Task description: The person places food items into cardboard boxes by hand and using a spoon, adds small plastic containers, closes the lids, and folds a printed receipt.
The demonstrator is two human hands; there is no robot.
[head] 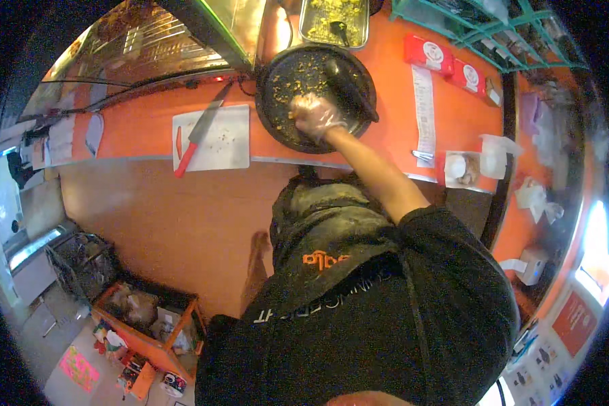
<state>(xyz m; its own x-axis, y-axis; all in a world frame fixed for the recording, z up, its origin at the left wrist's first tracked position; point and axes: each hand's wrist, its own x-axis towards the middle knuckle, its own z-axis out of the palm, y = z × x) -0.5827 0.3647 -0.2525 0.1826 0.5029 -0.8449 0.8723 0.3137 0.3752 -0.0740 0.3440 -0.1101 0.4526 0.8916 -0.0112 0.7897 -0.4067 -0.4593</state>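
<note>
A round black pan (269, 119) with food crumbs (289, 81) scattered inside stands on the orange counter. Over its lower middle is my right hand (315, 115) in a clear plastic glove, fingers bent down among the crumbs; whether they hold anything cannot be seen. Beside it in the pan lies a dark, long-handled object (347, 86), perhaps a scoop. My left hand is out of view. A metal tray (303, 30) of yellow food, with a black utensil (339, 31) in it, stands behind the pan.
Left of the pan, a red-handled knife (203, 127) lies across a white cutting board (233, 147). A glass display case (182, 45) stands at the back left. To the right are a long paper strip (424, 114), red boxes (429, 53) and a teal wire rack (457, 33).
</note>
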